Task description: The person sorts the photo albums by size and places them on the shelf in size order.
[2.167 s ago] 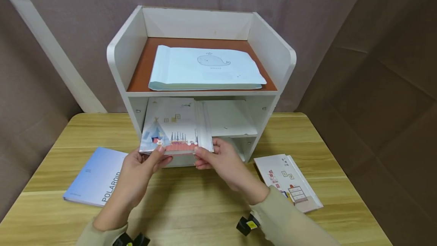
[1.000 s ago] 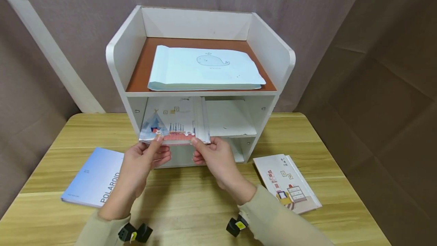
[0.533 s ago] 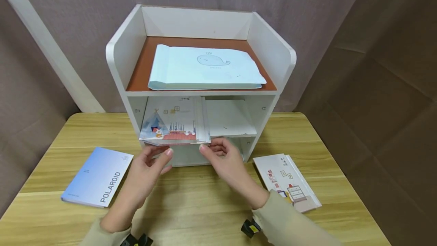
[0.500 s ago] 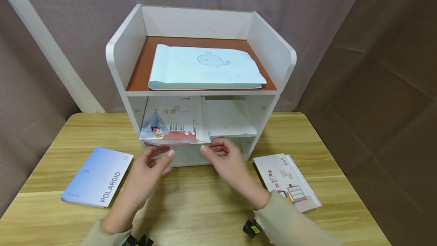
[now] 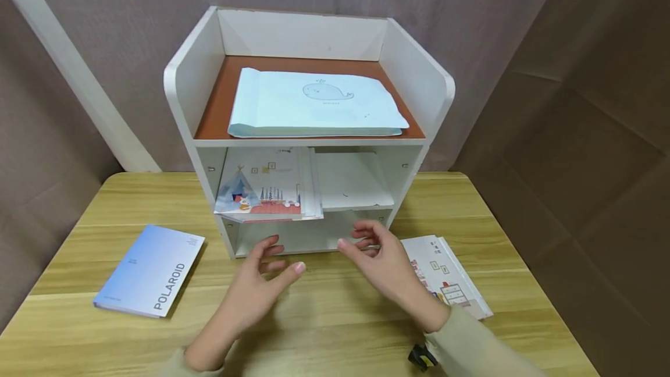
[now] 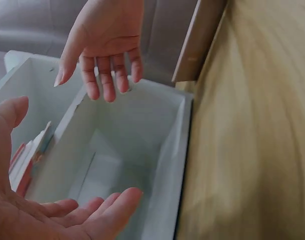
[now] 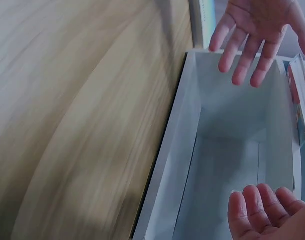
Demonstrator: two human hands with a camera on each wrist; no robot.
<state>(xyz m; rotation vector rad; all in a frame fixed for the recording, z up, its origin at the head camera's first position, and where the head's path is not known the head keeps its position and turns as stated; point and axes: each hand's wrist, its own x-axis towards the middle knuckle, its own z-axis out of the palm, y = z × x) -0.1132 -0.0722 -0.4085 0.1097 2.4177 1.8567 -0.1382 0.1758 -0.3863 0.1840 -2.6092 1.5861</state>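
Fingers (image 5: 268, 241) loosely bent, the left hand (image 5: 259, 290) and right hand (image 5: 384, 260) hold nothing; next, I'd guess, calls for grasping the blue book (image 5: 149, 269) or drawer-picture book (image 5: 451, 278). Beyond, the tent-picture book (image 5: 264, 185) juts from the left of the middle shelf (image 5: 350, 182), its placing seemingly finished.

my left hand (image 5: 256, 290) and right hand (image 5: 386, 262) are bare beyond plain, pale khaki fabric sleeves (image 5: 478, 342); a small, angular black device (image 5: 417, 358) with a yellow patch (image 5: 430, 358) shows by my right cuff (image 5: 442, 330).
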